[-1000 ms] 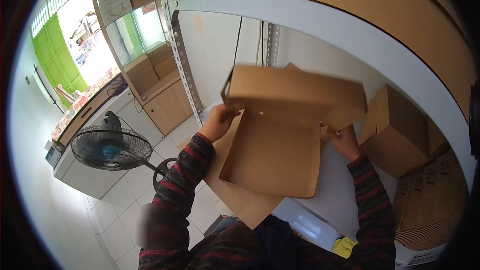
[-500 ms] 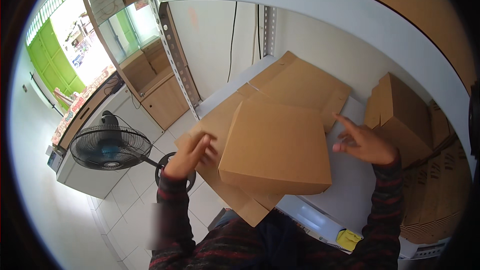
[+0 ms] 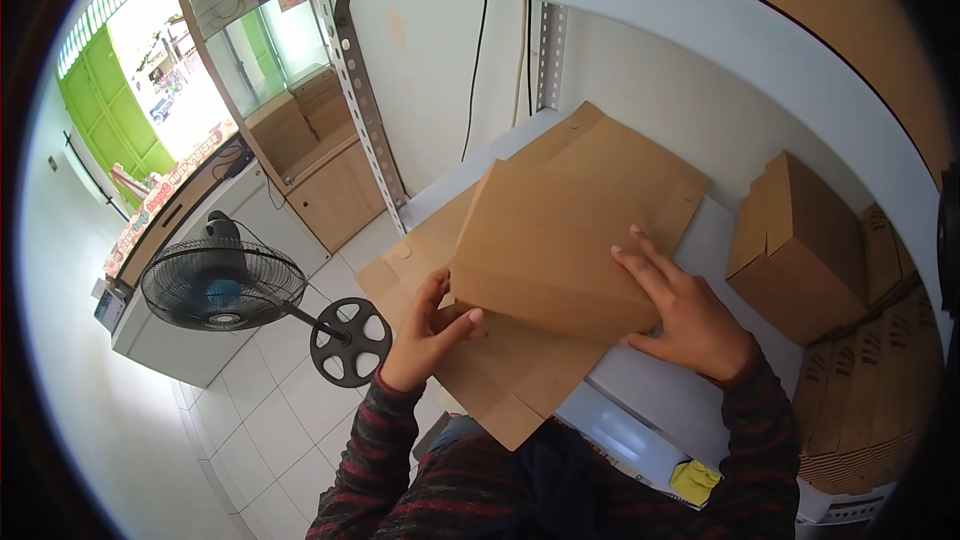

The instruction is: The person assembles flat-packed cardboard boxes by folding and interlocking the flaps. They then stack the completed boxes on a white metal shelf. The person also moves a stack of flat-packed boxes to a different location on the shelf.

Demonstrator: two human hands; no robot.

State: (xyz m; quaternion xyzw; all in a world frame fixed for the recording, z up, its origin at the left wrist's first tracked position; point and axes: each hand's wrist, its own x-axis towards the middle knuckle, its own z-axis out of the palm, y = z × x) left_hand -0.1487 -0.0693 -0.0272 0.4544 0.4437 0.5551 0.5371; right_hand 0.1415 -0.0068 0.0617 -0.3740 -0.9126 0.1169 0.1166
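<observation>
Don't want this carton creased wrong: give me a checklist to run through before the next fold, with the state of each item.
1. Left hand gripping the cardboard box at its near left edge: ok.
2. Right hand flat on the folded panel: ok.
3. Box fully supported by the white shelf: not ok, its near corner overhangs the edge.
4. Finished box clear of the work: ok.
5. Tabs seated: cannot tell.
</observation>
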